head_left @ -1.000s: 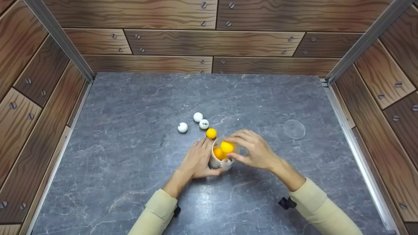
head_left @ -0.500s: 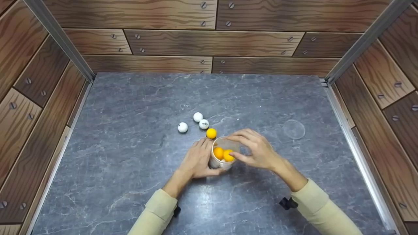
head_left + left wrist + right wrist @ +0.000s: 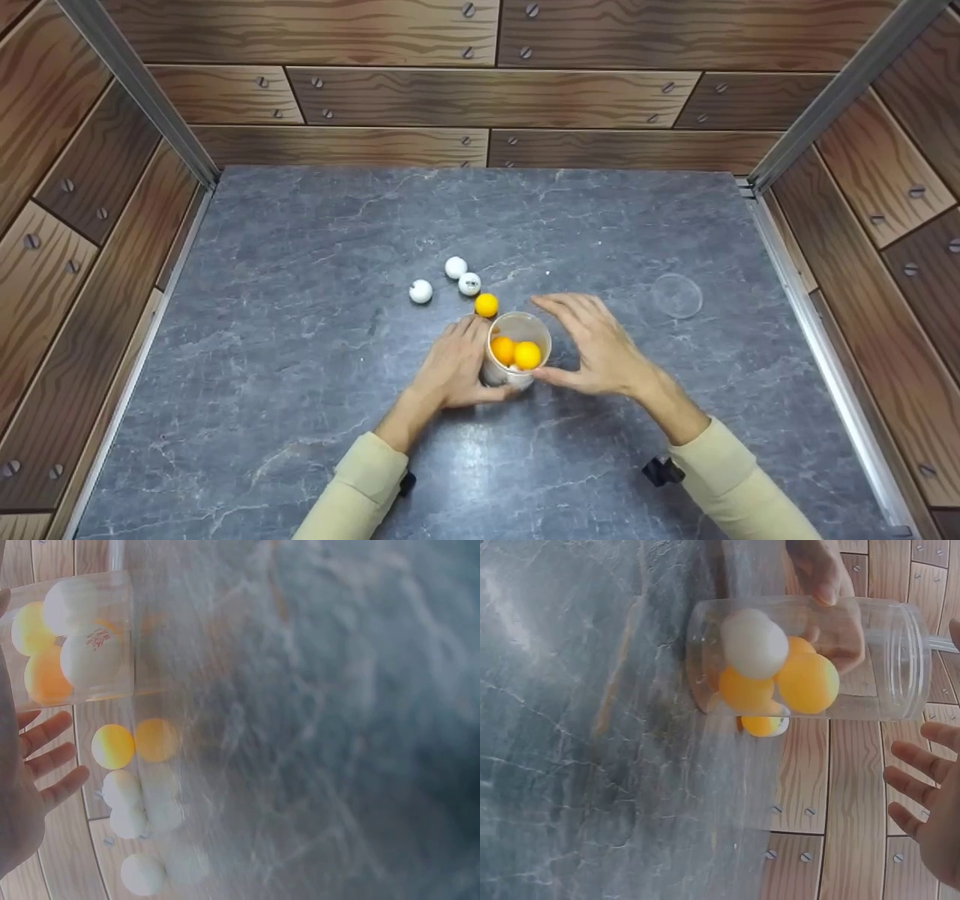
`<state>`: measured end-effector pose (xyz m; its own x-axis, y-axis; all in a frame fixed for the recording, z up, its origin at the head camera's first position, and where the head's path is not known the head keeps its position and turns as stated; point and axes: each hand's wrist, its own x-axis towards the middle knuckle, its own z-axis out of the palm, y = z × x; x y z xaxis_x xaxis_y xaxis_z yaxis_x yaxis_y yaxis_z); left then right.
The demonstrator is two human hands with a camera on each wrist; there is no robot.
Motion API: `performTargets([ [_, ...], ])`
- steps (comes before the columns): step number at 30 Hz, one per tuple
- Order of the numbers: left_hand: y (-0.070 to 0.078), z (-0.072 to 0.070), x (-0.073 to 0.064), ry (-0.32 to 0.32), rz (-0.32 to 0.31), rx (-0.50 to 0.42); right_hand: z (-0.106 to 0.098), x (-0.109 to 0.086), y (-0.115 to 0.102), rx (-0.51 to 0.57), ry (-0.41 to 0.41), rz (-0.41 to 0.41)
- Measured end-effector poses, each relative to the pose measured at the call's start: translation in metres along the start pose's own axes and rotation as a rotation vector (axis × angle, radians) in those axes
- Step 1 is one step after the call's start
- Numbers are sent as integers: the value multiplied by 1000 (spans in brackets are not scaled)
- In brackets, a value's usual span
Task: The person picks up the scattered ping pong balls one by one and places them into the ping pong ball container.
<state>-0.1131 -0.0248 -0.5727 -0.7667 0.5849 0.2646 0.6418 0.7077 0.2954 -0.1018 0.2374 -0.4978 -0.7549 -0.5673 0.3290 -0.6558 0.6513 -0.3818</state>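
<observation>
A clear plastic jar [image 3: 525, 323] stands upright and uncapped on the grey marbled table. My left hand [image 3: 452, 369] holds it, fingers along the far left side and thumb across the front. Inside lie orange table tennis balls [image 3: 527, 355] with white balls [image 3: 756, 645] among them, as the right wrist view shows. My right hand [image 3: 596, 343] is beside the jar's right side with fingers spread and nothing in it; its thumb tip is at the rim. Just beyond the jar sits a loose orange ball [image 3: 486, 305].
Behind the jar to the left are three loose white balls, a nearer one [image 3: 469, 283], one behind it [image 3: 456, 267] and one apart [image 3: 421, 292]. A clear round lid [image 3: 676, 295] lies flat at the right. Wood-patterned walls [image 3: 480, 96] enclose the table.
My right hand has let go of an orange ball, which dropped into the jar beside another orange one. That hand has drawn back slightly right. My left hand stays on the jar.
</observation>
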Motion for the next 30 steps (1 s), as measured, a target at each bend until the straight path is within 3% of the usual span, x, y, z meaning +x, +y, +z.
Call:
performTargets([
  [6, 0, 0, 0, 16, 10, 7, 13, -4, 3, -28, 1, 22],
  [14, -1, -2, 1, -26, 10, 18, 32, -7, 7, -39, 50, 32],
  [24, -2, -1, 0, -7, 14, 17, 46, -7, 11, -192, 95, 37],
  [30, -1, -1, 0, -16, 11, 10, 51, -7, 8, -213, 109, 52],
])
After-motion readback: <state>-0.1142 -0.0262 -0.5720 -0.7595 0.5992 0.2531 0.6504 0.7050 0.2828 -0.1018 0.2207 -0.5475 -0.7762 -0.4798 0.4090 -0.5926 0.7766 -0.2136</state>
